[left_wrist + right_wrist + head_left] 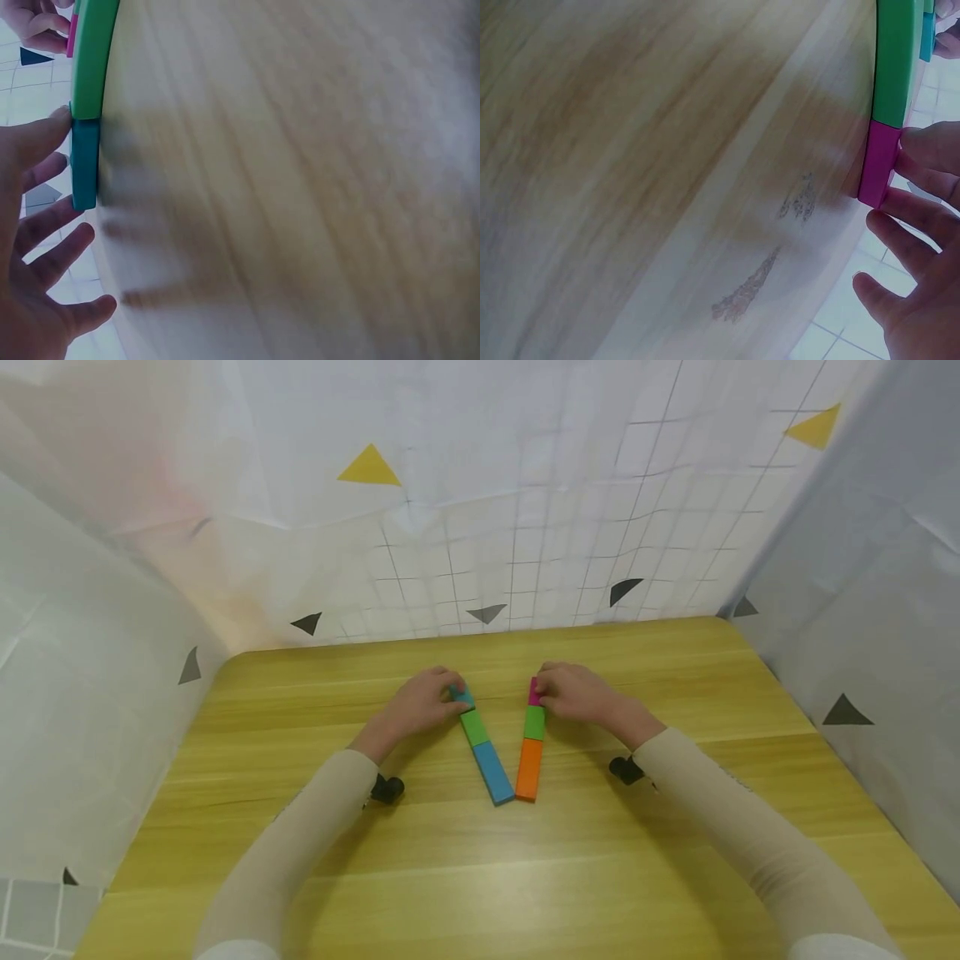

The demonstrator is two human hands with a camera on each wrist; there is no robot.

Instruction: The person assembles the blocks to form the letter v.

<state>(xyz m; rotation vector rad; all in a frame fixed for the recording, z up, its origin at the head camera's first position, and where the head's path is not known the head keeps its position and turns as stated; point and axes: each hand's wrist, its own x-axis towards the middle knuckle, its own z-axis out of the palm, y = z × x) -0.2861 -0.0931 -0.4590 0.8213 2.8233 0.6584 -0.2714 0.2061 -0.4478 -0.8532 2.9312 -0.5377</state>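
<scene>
Two rows of coloured blocks form a V on the table, narrow end toward me. The left row has a long blue block, a green block and a small teal block at its far end. The right row has an orange block, a green block and a small magenta block. My left hand holds the teal block between thumb and fingertips. With thumb and fingertips, my right hand holds the magenta block; its other fingers spread beyond the row's end.
The wooden table has a white patterned sheet rising behind its far edge. Pale sheets also hang at the left and right. Small black wrist cameras sit below both wrists.
</scene>
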